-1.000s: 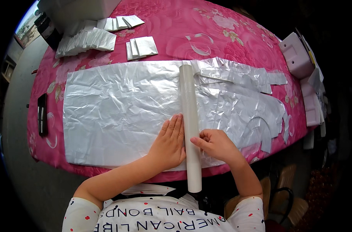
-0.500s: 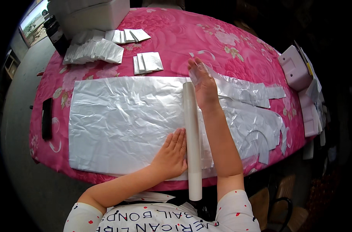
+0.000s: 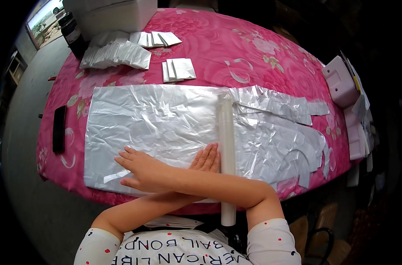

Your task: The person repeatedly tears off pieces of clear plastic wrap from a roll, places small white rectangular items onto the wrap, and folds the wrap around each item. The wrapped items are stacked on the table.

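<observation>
A stack of whitish translucent plastic bags lies spread across the table, its cut handle ends to the right. A long pale roll or tube rests across the stack, its near end sticking out past the table edge. My left hand lies flat on the bags just left of the roll, fingers together and stretched out. Crossing above the left forearm, my right arm reaches over to the left. My right hand is over the bags' near left part, fingers spread and nothing visible in it.
Folded plastic packets lie in rows at the far left, with a smaller pile nearer the bags. Behind them stand a white foam box and a dark jar. A black phone-like object lies left; pale foam containers stand right.
My right hand has left the far end of the roll and swung left and nearer, over my left forearm. The clear film at its fingers is gone from there. My left hand stays beside the roll.
</observation>
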Available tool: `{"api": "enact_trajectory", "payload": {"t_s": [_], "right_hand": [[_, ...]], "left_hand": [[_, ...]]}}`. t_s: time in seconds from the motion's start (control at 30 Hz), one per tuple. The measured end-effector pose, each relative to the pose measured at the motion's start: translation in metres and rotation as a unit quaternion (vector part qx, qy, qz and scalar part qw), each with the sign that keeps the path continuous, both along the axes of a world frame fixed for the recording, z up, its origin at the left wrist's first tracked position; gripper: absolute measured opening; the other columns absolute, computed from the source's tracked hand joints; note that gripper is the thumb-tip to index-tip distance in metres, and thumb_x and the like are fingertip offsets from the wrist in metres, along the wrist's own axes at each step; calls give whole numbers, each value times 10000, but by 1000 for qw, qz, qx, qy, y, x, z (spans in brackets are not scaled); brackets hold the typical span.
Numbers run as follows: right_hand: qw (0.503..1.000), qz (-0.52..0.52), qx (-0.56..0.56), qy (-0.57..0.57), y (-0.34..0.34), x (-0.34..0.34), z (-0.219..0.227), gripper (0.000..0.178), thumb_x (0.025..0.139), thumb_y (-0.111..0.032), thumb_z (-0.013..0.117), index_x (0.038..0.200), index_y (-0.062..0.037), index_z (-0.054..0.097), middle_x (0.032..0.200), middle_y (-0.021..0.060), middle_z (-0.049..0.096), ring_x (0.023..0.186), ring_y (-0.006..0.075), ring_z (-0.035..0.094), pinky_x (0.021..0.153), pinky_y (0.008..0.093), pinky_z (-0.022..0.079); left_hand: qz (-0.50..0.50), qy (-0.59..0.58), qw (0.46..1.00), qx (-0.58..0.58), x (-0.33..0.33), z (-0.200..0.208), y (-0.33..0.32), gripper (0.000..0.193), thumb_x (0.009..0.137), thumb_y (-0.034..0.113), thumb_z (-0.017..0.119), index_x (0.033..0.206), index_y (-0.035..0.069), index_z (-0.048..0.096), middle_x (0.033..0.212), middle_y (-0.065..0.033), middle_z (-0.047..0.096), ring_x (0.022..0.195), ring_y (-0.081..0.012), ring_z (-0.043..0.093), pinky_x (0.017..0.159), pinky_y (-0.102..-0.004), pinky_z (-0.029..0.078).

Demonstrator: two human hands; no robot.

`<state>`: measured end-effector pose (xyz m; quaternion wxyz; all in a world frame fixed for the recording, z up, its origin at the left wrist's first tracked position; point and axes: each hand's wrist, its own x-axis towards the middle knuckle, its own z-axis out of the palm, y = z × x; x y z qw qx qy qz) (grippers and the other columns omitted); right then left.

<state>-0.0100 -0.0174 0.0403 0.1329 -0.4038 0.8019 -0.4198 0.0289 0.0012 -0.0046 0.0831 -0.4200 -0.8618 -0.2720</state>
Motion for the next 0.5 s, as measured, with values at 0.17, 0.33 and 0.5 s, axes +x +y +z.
{"api": "enact_trajectory", "payload": {"t_s": [0.17,0.33,0.5], "right_hand": [[952,-255,-95,139,131,28,41,408,827,-183,607,1196,-28,530,1245,148,523,1191,325,462,987,400,371],[924,-360,9,132,217,58,15,411,843,-204,582,1203,-15,524,1270,160,504,1191,332,462,986,394,378],[955,-246,94,138,229,64,-1,541,873,-371,508,1288,-28,458,1375,164,400,1274,347,369,1041,401,315]], "left_hand": [[17,-247,936,249,-40,23,-17,490,806,17,512,1278,-59,404,1327,-204,420,1240,-312,410,1031,-397,315],[62,-624,592,507,-110,39,30,581,949,320,337,1362,-74,231,1370,-189,359,1266,-273,367,1057,-363,284],[41,-715,400,572,-130,35,30,701,952,426,294,1358,-126,151,1372,-237,320,1265,-290,359,1056,-375,301]]}}
